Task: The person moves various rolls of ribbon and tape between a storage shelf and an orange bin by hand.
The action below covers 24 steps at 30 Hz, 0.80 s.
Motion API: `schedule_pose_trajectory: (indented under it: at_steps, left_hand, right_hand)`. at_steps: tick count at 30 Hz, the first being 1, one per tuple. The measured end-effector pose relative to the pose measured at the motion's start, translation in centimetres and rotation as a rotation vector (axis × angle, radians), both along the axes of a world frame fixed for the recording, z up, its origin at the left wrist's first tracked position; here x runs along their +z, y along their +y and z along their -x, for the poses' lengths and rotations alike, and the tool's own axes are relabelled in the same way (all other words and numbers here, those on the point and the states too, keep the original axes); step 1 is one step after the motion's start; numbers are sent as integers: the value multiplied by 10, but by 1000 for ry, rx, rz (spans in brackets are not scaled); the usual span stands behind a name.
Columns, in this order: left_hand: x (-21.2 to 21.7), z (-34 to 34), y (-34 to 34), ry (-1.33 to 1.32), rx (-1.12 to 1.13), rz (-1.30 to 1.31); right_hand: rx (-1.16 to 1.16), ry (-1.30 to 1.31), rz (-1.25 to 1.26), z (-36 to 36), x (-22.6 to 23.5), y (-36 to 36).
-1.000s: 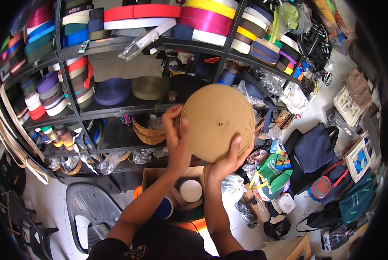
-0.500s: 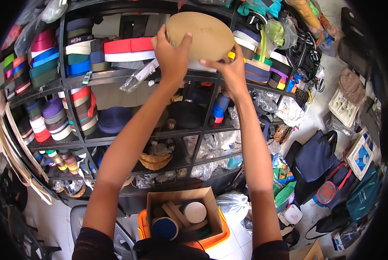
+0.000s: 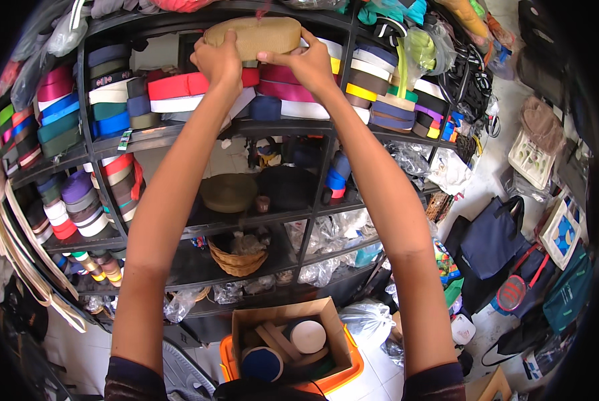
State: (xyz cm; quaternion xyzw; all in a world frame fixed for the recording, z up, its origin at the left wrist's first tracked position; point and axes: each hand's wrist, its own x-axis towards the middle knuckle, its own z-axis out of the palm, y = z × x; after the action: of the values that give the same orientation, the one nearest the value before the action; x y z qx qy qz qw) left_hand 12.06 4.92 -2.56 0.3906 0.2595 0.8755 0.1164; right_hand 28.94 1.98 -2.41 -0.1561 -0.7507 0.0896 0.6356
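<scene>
A big tan roll of webbing (image 3: 254,41) is held between both hands at the upper shelf, its ribbed edge facing me. My left hand (image 3: 219,61) grips its left end, thumb on the near side. At the other end my right hand (image 3: 307,65) has hold of it, thumb pointing left along its lower edge. Just below the roll are a red roll (image 3: 179,87), a magenta roll (image 3: 286,91) and a small navy roll (image 3: 266,108). Whether the tan roll rests on the rolls beneath it, I cannot tell.
The black shelf unit (image 3: 292,127) carries many coloured rolls. An olive roll (image 3: 229,192) and a wicker basket (image 3: 238,260) sit lower. Near me, a cardboard box (image 3: 343,334) holding rolls stands in an orange crate (image 3: 353,371). Bags (image 3: 490,240) crowd the right side.
Both hands have carried the tan roll left and slightly up, toward the shelf. Its broad flat face has tipped away, so mostly its edge shows. Magenta and navy rolls have come into sight.
</scene>
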Motion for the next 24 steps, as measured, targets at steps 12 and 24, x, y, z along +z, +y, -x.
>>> schedule_pose_trajectory:
  at_steps: [12,24]
  left_hand:
    - [63,-5,25,17,-277,183]
    - [71,-2,80,709,-726,107]
  right_hand:
    - [-723,-53,66,4,39,44]
    - [-975,-135,129,-3,48,49]
